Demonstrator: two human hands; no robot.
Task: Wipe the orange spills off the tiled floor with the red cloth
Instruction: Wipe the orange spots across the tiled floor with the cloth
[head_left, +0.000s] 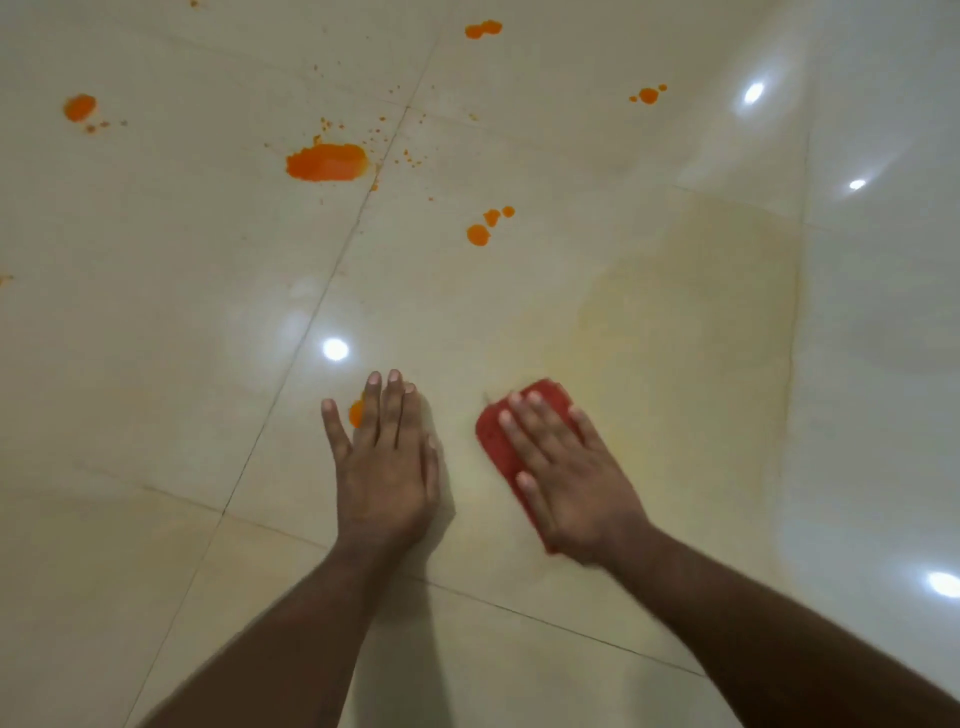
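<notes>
My right hand (563, 467) presses flat, fingers straight, on the red cloth (496, 441) lying on the cream tiled floor (156, 338). My left hand (387, 457) rests flat on the floor beside it, partly covering a small orange spot (356, 413) under its fingers. A large orange spill (327, 162) lies farther ahead with fine splatter around it. Smaller orange blobs sit at the far left (79, 107), at the top centre (483, 29), at the upper right (648, 95) and in the middle (485, 226).
A faint yellowish smear (691, 312) covers the tile to the right of the cloth. Dark grout lines (291, 364) cross the floor. Bright ceiling-light reflections (335, 349) shine on the glossy tiles.
</notes>
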